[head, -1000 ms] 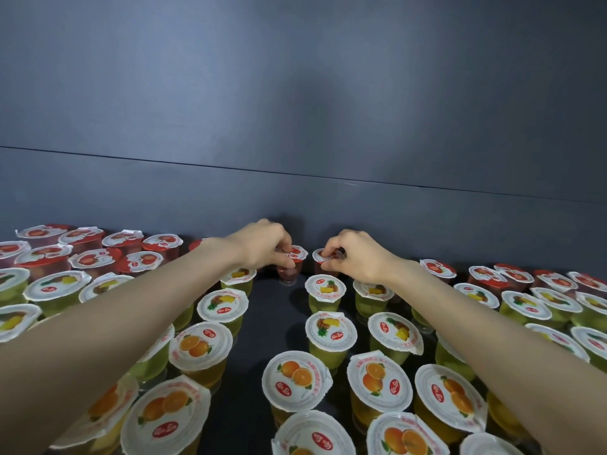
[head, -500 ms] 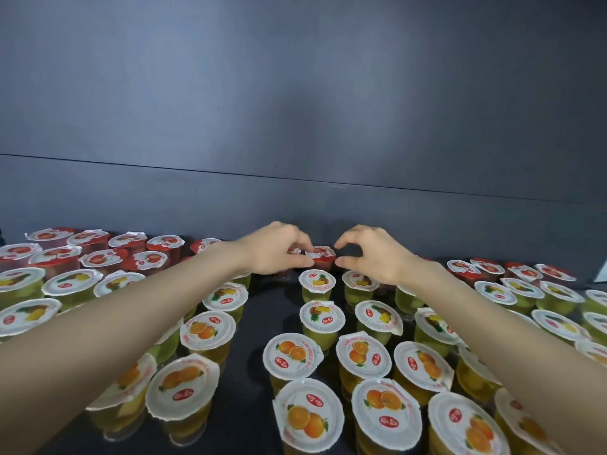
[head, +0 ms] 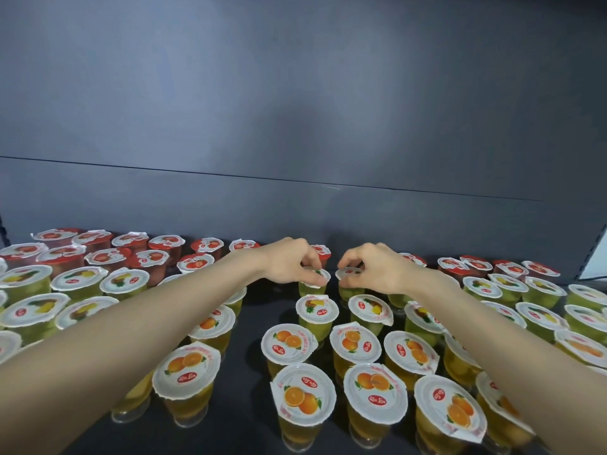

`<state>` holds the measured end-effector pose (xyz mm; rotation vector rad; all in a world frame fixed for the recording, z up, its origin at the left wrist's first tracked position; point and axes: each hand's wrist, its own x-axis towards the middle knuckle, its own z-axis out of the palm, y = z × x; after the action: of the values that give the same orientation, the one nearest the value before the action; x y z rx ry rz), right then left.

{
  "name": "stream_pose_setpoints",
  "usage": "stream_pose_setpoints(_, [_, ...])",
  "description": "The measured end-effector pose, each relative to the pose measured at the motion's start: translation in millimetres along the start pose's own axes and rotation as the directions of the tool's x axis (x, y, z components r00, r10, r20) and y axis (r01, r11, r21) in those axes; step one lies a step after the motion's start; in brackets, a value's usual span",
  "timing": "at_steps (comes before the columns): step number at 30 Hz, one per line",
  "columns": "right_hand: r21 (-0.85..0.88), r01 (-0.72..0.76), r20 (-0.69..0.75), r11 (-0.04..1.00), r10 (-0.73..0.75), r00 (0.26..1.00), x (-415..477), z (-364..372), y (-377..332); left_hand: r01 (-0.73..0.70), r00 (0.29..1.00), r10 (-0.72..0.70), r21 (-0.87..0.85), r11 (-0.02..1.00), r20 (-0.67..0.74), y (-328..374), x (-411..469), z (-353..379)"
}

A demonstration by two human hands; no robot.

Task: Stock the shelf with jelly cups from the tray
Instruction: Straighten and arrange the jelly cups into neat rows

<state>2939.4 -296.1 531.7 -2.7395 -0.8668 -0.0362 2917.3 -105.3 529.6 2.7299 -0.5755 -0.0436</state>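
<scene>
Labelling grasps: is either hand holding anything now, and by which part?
Left hand pinches one green jelly cup by its lid rim; right hand pinches the neighbouring cup the same way.

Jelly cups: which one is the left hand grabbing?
The green cup under the left hand, whose fingers pinch its lid. The right hand pinches the neighbouring cup.

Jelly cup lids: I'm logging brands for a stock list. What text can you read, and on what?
Red oval logo on each lid: white script, too blurred to read.
Fine print along the rims: too small to read.
Back wall: no text.
</scene>
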Motion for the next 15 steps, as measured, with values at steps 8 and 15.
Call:
stream_pose_setpoints(8, [0.023, -0.001, -0.021, 1.000, 0.002, 1.000, 5, 3, -2, 0.016, 0.998, -0.013, 0.051, 0.999, -0.053, -7, 3, -2])
stream_pose_setpoints(15, [0.076, 0.018, -0.049, 0.997, -0.014, 0.999, 20, 13, -18, 0.080, 0.990, -0.070, 0.075, 0.994, -0.125, -32, -15, -11])
